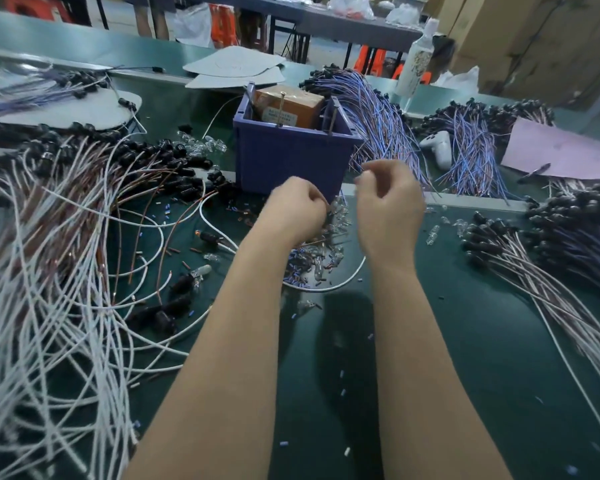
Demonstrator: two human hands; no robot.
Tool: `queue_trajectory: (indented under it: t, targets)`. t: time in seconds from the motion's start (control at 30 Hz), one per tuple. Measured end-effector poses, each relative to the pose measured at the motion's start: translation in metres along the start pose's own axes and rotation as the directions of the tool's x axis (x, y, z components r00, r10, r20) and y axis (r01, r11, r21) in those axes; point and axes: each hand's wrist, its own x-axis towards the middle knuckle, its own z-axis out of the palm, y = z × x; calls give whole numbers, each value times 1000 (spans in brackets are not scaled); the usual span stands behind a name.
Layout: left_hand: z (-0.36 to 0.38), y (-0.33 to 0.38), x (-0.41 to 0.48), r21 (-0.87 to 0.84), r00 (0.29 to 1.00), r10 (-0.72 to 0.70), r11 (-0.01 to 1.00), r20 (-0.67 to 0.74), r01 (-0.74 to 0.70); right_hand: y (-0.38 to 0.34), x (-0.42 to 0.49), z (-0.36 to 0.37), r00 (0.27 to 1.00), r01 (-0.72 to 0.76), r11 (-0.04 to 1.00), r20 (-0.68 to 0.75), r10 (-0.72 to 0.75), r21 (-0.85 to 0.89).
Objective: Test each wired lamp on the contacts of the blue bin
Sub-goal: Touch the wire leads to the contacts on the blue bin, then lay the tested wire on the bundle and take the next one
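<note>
The blue bin (284,157) stands on the green table just beyond my hands, with a brown box (290,105) inside and metal nails (332,122) standing up at its rim. My left hand (297,209) is curled in front of the bin, its fingertips pinching something small and dark at a pile of clear glass bulbs (338,211). My right hand (388,202) is blurred, raised beside the bin's right corner, fingers loosely bent; what it holds I cannot tell.
White and brown wired lamps (66,237) with black sockets spread over the left. Blue and purple wired bundles (378,112) lie behind and right of the bin, more wired lamps (551,244) at right. Wire offcuts (305,268) litter the middle. A white bottle (414,60) stands at the back.
</note>
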Motion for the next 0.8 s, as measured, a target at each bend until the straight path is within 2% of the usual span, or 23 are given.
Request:
queue_trajectory:
  t: [0.03,0.07,0.13,0.17,0.2,0.23,0.37,0.6,0.67,0.7,0.77,0.8]
  targets:
    - [-4,0,-1,-65,992,-32,998,-125,24,-4,-6,0,989,36,999,146,-30,-39]
    - [-10,-2,-1,-137,965,-64,990,-256,29,-6,-14,3,942,72,993,335,-38,-90]
    - [-22,-5,-2,-320,898,-117,947,-425,-28,-9,-28,12,740,192,947,672,33,-257]
    - [-26,-6,-4,-408,880,-143,911,-452,-61,-9,-35,16,639,264,904,763,96,-335]
    - [-30,-7,-7,-470,874,-164,879,-458,-81,-9,-41,20,580,309,868,800,152,-389]
    - [-32,-9,-11,-504,873,-179,859,-454,-87,-10,-44,23,572,322,846,800,185,-425]
    - [-37,-22,-17,-550,878,-237,834,-416,-36,-11,-50,34,658,363,814,743,122,-455]
    - [-33,-23,-26,-550,889,-255,835,-381,3,-8,-55,48,664,400,802,743,80,-444]
    - [-30,-19,-27,-455,918,-200,890,-344,23,-7,-56,51,683,431,782,729,43,-450]
    - [-29,-17,-28,-356,936,-166,933,-312,47,-6,-56,51,700,425,784,713,33,-453]
    - [-27,-15,-30,-154,962,-137,983,-237,102,-6,-49,49,769,333,843,639,16,-422]
    - [-27,-14,-30,-107,970,-145,986,-196,126,-6,-43,44,817,249,896,577,10,-367]
